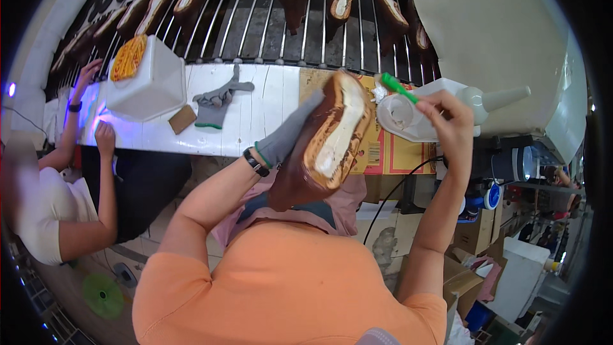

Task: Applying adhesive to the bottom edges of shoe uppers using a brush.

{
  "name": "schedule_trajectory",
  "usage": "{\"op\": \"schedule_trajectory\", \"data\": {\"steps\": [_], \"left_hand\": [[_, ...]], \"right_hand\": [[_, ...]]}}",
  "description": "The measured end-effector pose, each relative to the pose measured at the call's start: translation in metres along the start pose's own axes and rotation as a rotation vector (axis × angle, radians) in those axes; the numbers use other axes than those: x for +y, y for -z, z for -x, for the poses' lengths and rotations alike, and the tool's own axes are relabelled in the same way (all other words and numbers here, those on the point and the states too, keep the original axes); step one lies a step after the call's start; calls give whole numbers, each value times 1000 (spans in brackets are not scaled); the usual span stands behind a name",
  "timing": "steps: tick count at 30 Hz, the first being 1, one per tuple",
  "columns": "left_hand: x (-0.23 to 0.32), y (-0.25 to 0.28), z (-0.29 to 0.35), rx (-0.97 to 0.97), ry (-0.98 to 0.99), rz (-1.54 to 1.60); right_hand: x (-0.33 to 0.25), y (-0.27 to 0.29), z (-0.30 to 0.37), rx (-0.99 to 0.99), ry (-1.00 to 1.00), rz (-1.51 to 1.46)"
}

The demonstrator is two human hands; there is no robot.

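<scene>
My left hand (281, 139), in a grey glove with a wristband below it, grips a brown leather boot upper (333, 151) from its left side. The boot's underside faces up, pale cream in the middle with a tan folded edge around it. Most of my left fingers are hidden behind the boot. To the right, my bare right hand (447, 118) is closed on the handle of a green brush (399, 87). The brush head is up and to the left, apart from the boot, above a white plastic cup (397, 112) with whitish residue inside.
A white tray (424, 131) and pale bottle (474, 101) stand beside the cup. Across the bench, a roller conveyor (252, 22) carries several boot uppers. Left are a grey glove (217, 99), a brown block (182, 119) and a white bin (156, 83). A co-worker (70, 211) sits at left.
</scene>
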State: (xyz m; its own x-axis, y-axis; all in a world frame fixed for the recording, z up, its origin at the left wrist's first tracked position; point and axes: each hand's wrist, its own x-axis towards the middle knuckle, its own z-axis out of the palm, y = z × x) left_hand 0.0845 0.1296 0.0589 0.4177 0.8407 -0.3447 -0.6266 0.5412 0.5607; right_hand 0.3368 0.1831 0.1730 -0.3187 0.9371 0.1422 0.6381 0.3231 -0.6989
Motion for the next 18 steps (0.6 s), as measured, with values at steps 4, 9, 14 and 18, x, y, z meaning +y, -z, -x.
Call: {"op": "schedule_trajectory", "data": {"steps": [4,9,14,18], "left_hand": [[26,13,-4,24,-305,-200],[37,9,12,101,-463,-351],[40,-4,21,200,-532,-591],[36,-12,24,155,-561,-598]], "right_hand": [[-7,-26,33,-43,221,-250],[-20,-48,49,-112,261,-336],[-26,-53,40,66,281,-87],[-31,-56,23,97,260,-67]]}}
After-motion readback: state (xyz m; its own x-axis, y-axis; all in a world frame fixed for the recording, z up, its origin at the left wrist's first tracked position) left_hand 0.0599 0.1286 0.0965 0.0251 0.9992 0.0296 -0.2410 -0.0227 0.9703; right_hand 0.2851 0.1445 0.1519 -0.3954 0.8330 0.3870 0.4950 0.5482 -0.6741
